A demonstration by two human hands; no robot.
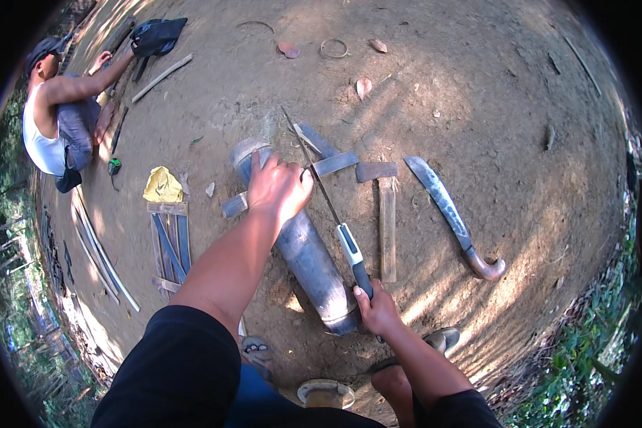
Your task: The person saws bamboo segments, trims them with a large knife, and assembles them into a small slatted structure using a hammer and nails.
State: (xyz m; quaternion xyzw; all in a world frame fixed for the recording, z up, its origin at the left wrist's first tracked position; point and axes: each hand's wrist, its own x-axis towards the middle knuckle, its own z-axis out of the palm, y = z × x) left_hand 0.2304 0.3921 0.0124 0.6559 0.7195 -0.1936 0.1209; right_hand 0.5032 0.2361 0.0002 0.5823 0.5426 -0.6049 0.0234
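Left hand point(278, 189) at frame centre, fingers spread flat, pressing flat wooden strip point(332, 164) against thick bamboo log point(303, 246) lying on dirt ground point(478, 93). Right hand point(376, 310), lower centre, fist closed round handsaw point(335, 214) handle, blade across strip. Machete point(453, 217) right of them, apart. Another person point(53, 121) upper left.

1. To your right on the dirt ground point(478, 85) lies a curved machete point(449, 214), its wooden handle nearest you.
2. Just left of it you see a wooden mallet point(385, 214) lying flat.
3. At your left, a yellow cloth point(162, 185) sits above a small slatted frame point(169, 246).
4. Long pale strips point(100, 253) lie further left.
5. Another person point(57, 121) crouches at the upper left, near a dark bag point(157, 36).
6. Dry leaves point(289, 48) and a wire ring point(334, 48) lie at the top.
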